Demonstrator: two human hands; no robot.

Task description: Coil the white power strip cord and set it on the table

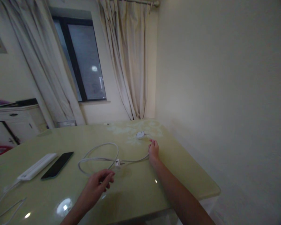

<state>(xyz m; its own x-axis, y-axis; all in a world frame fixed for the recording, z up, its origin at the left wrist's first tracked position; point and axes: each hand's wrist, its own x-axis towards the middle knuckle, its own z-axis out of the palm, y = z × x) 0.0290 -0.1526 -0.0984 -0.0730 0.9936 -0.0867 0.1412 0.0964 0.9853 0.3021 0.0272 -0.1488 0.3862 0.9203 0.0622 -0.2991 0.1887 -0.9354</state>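
A light-coloured cable runs across the pale green table top and into my right hand, whose fingers are closed around it. Just beyond that hand lies a small white block with dark spots, with a cable leading from it towards my fingers. My left hand hovers over the near part of the table, its fingers loosely bent and apart, with nothing visible in them. Close beyond it are a white plug and a loose loop of cable.
To the left, a white power strip lies beside a dark phone. Another cable trails at the lower left. A wall borders the table's right side. Curtains and a cabinet stand behind.
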